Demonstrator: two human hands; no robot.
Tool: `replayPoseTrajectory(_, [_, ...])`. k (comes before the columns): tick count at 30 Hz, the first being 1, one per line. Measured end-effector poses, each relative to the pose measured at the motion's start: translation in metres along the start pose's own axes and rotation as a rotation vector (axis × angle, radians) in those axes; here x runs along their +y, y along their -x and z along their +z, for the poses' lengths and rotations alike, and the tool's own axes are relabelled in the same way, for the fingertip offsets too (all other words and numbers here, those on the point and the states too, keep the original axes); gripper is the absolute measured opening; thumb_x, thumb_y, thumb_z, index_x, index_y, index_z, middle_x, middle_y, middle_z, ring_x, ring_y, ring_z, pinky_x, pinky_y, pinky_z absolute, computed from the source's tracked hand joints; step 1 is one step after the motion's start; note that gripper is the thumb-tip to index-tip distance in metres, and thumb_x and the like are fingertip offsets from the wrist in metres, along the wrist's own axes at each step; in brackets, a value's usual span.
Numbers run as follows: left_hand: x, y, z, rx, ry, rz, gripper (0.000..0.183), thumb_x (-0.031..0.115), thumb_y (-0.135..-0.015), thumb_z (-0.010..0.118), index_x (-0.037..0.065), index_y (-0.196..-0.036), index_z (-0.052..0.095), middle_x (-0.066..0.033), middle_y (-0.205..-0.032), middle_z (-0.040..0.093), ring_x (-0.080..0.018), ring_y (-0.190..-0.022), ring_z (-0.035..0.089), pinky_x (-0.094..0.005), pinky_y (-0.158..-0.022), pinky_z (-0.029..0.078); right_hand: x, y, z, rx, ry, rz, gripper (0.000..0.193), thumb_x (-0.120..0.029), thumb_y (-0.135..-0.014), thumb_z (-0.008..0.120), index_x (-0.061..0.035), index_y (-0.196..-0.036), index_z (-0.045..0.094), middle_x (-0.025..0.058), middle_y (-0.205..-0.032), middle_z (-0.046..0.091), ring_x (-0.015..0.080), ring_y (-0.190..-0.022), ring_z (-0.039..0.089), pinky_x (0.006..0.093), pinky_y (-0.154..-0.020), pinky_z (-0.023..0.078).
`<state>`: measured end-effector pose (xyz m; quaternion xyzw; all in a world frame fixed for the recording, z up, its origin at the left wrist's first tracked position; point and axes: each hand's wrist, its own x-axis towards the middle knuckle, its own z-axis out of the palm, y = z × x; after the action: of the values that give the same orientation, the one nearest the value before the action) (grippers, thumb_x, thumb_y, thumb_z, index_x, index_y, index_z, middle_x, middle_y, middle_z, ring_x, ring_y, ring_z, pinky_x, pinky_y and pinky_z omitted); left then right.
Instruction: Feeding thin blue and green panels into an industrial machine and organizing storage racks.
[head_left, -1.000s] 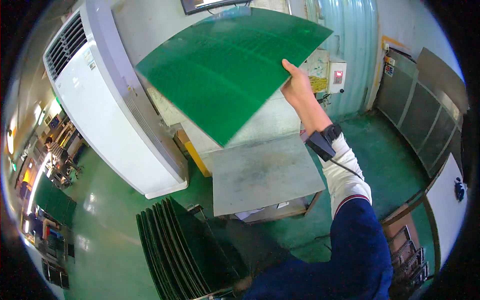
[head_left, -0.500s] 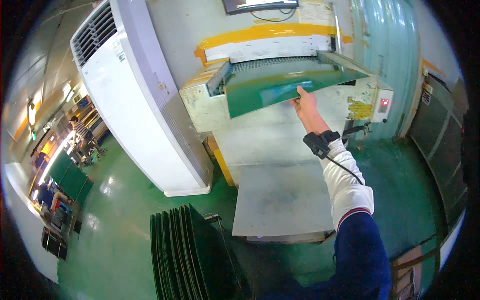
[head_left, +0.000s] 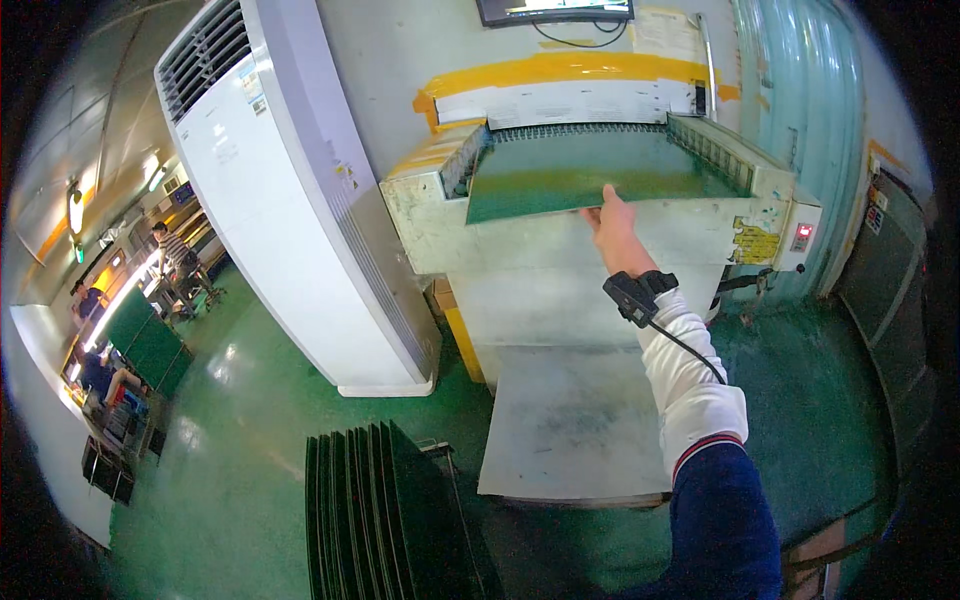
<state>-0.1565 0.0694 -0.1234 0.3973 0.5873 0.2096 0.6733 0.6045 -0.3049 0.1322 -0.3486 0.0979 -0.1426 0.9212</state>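
My right hand (head_left: 613, 230) grips the near edge of a large, thin, glossy green panel (head_left: 600, 172), thumb on top and fingers beneath. A black device is strapped at that wrist. The panel lies nearly level in the feed opening of a cream-coloured machine (head_left: 600, 240), between its two side walls. Its near left corner sticks out a little past the machine's front. Along the far side of the opening runs a row of small rollers (head_left: 580, 130). My left hand is not in view.
Several dark green panels (head_left: 365, 510) stand upright in a rack at the lower middle. A tall white air conditioner (head_left: 290, 220) rises to the left. A grey sheet (head_left: 570, 430) lies low before the machine. Far left, people sit at lit benches. A red display (head_left: 803, 235) glows right.
The green panel has come down from a tilt, its right side dropping, and now lies flatter between the machine's side walls. My right hand keeps hold of its near edge.
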Motion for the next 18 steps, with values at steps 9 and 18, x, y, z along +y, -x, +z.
replayPoseTrajectory(9, [0.047, 0.063, 0.049, 0.098, 0.004, -0.119, 0.024, 0.032, -0.094, 0.052, 0.009, -0.094, 0.059, -0.0017, -0.080, 0.057, -0.0143, -0.063, 0.052, -0.0269, -0.054, 0.044, 0.009, -0.030, -0.020, -0.436, 0.178, 0.263, 0.026, -0.024, -0.096, 0.051, -0.0015, -0.089, 0.061, 0.0093, -0.082, 0.067, 0.0198, -0.070, 0.064, 0.0325, -0.063, 0.055])
replayPoseTrajectory(18, [0.015, 0.014, 0.027, 0.103, 0.028, -0.080, 0.025, 0.030, -0.095, 0.053, 0.007, -0.101, 0.059, -0.0047, -0.088, 0.059, -0.0155, -0.074, 0.054, -0.0290, -0.065, 0.045, 0.017, -0.025, 0.006, -0.449, 0.417, 0.132, 0.025, -0.028, -0.095, 0.055, -0.0040, -0.091, 0.061, 0.0104, -0.091, 0.068, 0.0177, -0.076, 0.064, 0.0321, -0.069, 0.052])
